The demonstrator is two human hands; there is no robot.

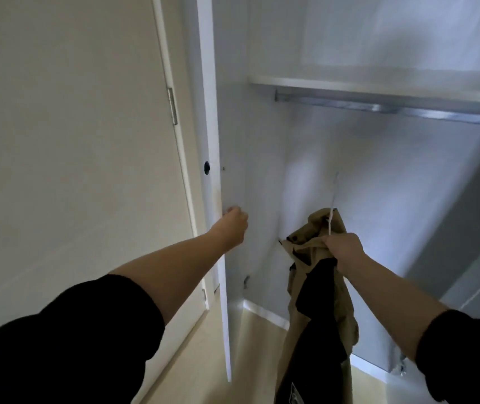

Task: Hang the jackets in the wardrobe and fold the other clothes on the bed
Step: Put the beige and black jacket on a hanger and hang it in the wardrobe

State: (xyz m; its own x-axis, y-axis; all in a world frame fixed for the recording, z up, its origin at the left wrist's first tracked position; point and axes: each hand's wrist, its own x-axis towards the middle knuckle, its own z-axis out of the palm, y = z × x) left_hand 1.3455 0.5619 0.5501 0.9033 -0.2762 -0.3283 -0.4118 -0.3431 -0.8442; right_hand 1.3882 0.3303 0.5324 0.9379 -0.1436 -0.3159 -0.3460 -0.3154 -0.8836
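Tan jacket (317, 301) hangs lengthwise down inside the wardrobe from right hand (346, 249), fingers curled tight round collar and white hanger (332, 205), hook up. Rail (393, 107) well above. Left hand (234, 225) grips wardrobe door (224, 287) edge.

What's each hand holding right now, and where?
Right hand grips the tan jacket bunched at its collar, with the white hanger. Left hand grips the wardrobe door edge.

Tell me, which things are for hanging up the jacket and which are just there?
For the job: the jacket held by the right hand, its hanger, the rail, the wardrobe door gripped by the left hand.
Just there: the room door, its hinge, the shelf, the floor.
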